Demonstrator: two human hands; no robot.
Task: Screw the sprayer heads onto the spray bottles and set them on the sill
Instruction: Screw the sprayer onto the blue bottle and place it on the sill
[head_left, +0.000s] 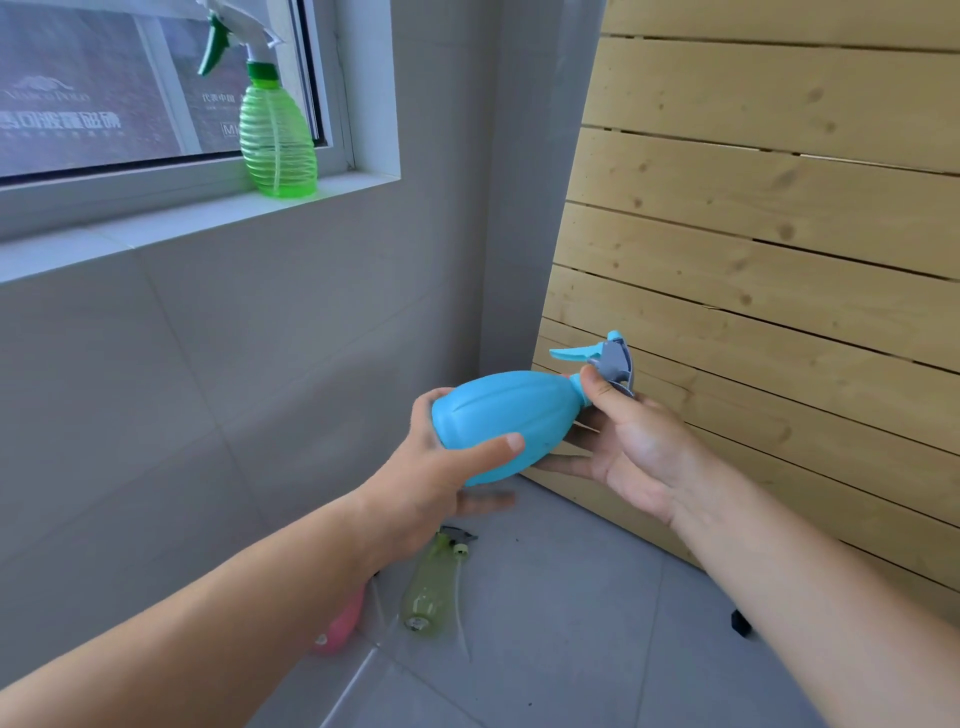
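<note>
A blue spray bottle (498, 415) lies sideways in mid-air, its base gripped by my left hand (441, 478). Its blue and grey sprayer head (608, 358) sits on the neck, with the thumb and fingers of my right hand (628, 441) closed around the neck and head. On the white window sill (156, 228) a green ribbed spray bottle (278, 140) stands upright with its white and green head fitted. Down on the floor lie a yellow-green bottle (431, 587) with a grey sprayer head and tube beside it, and a pink bottle (340, 623) partly hidden by my left forearm.
A slatted wooden panel (753, 234) leans against the wall on the right, close behind my right hand. Grey tiled wall runs below the sill, and grey floor tiles (571, 649) are underfoot. A small black object (740, 622) lies on the floor by the panel.
</note>
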